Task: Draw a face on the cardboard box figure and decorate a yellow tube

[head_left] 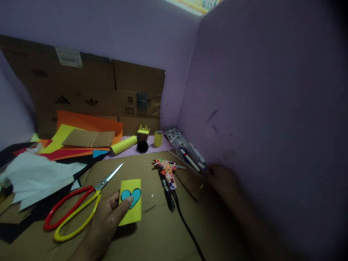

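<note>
My left hand [108, 214] grips a small yellow paper-covered block [130, 217] with a blue heart [135, 196] outlined in black on its front; the thumb presses on the heart. My right hand [220, 177] reaches to the right wall, at the near end of a bundle of white sticks and pens [187, 148], some under clear plastic. Its fingers are curled and dark, and what they pinch is hidden. Between the hands lies a glue gun [168, 170] covered in colourful patterns, beside a black marker [168, 192]. Left of the block rest open scissors [96, 189] with red and yellow handles.
Cardboard [152, 239] covers the work surface, and a printed cardboard panel [95, 85] leans at the back. Coloured paper [89, 121] and crumpled white paper [40, 174] pile up at left. A yellow roll [123, 145], cat-eared piece [143, 135] and yellow cylinder [158, 139] stand behind. A black cord [187, 228] runs forward.
</note>
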{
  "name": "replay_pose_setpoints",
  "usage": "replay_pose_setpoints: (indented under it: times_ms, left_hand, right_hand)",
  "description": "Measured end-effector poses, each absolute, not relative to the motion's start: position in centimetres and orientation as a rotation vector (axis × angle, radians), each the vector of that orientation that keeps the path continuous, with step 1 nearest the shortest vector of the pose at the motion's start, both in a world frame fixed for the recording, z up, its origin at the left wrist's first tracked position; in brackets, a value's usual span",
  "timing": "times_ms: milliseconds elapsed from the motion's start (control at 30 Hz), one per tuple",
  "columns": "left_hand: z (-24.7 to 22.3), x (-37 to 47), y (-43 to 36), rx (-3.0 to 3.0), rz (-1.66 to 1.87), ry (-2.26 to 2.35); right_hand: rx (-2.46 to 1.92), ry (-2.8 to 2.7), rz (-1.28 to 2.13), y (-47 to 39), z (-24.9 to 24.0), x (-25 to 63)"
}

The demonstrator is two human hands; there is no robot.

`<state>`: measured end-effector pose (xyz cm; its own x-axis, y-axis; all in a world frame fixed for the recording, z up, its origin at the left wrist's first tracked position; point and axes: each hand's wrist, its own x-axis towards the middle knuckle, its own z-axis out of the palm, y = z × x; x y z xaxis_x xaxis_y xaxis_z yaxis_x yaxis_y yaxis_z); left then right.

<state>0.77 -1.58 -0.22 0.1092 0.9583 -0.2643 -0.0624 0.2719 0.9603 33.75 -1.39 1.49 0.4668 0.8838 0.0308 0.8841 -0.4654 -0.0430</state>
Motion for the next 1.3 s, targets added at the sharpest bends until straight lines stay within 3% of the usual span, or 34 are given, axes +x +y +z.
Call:
replay_pose_setpoints:
  times_ms: [533, 767, 933, 1033, 1100, 1300]
  left_hand:
    - [-1.0, 0.5, -1.4, 1.072, 0.961, 1.209]
    - [-0.8, 0.4, 0.2, 1.380, 0.939, 1.381]
    - [-0.1, -0.3, 0.9, 1.608, 0.922, 1.558]
    - [0.4, -0.8, 0.4, 1.704, 0.975, 1.663]
    - [0.6, -1.1, 0.2, 1.746, 1.011, 1.696]
    - [0.5, -1.5, 0.2, 1.729, 1.118, 1.714]
  right_hand:
    - [-2.540, -1.711, 0.130, 6.9, 1.8, 31.6]
    - [-2.091, -1.559, 0.177, 3.4, 4.4, 30.1]
    - [-1.653, -1.592, 0.627, -0.3, 4.5, 23.2]
    - [-1.325, -1.437, 1.258, -1.6, 3.8, 19.3]
    - [-1.221, -1.344, 1.486, -1.9, 3.1, 17.9]
    - [-1.282, -1.213, 1.656, -2.2, 1.4, 17.6]
